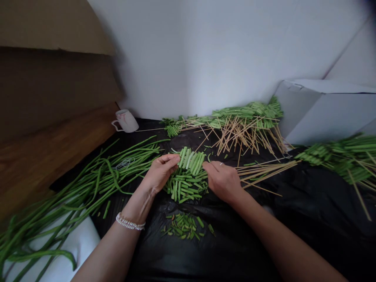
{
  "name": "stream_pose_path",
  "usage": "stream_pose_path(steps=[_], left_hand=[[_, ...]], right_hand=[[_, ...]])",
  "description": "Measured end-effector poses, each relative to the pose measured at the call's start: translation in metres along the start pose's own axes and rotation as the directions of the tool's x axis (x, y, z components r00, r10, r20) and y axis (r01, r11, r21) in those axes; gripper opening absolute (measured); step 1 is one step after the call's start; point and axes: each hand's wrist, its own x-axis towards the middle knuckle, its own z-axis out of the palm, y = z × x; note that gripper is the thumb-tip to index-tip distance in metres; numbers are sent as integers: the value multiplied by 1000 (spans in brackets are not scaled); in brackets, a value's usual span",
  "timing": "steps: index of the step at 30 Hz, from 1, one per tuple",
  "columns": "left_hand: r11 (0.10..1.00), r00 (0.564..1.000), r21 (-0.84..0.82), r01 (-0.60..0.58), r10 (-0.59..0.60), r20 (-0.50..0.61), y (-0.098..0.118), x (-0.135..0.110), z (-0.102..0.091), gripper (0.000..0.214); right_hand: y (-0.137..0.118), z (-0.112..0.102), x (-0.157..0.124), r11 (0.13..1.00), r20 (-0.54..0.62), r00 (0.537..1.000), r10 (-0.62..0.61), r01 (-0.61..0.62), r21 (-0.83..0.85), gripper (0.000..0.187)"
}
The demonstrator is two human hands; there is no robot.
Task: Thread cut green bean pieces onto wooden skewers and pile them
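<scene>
Nearest me on the black sheet (235, 244), bean bits (185, 227) are lying in a loose heap, apart from both hands. At lower left, long beans (113, 176) are trailing over a white object (89, 233); I am not able to tell what it is.

Just past the bits, cut beans (183, 188) are lying in a pile. Over its far side I am seeing the bean row (192, 159), pieces side by side, between the two hands. Left hand (160, 171), pearl bracelet (129, 222) at the wrist: thumb and fingers are pinching the row's left end. Right hand (225, 181), wearing a ring (221, 163): curled fingers are clamping the right end. I cannot tell whether a stick is running through the row.

Right of the right hand, sticks (270, 169) are fanning toward the sheet's right side. The long beans are lying in a tangle along the left edge, a white cord (125, 163) resting on them. Farther right, a bean heap (331, 154) is showing blurred.

Along the far edge, more sticks are crisscrossing before a bean bank (249, 111). The mug (128, 122) is standing at the far left corner; a white box (305, 107) is standing at far right.
</scene>
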Motion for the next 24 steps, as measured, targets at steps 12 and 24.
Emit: stream_pose_path(steps=[12,24], left_hand=[[1000,999,-8,6,-6,39,3,-6,8,22],[997,997,9,-79,79,-5,3,-6,9,26]], right_hand=[[0,2,0,1000,7,1000,18,-18,16,26],[2,2,1,999,-36,999,-24,22,-41,30]])
